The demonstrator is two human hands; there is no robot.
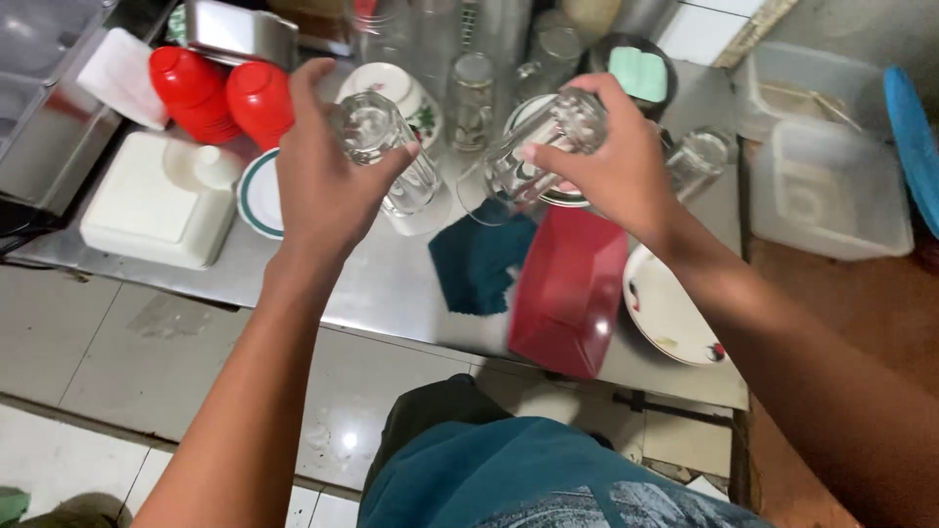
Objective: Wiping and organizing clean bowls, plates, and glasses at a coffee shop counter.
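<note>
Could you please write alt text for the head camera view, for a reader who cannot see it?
A person's left hand and right hand each hold a clear drinking glass, left glass and right glass, above a steel counter. Below lie a teal cloth, a red tray and a white plate.

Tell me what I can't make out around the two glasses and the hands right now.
- Head view: left hand covers the near side of its glass.
- Right hand hides the base of its tilted glass; motion blur too.
- Red tray covers part of the plate.
- Blue lid cut off by the right edge.
</note>
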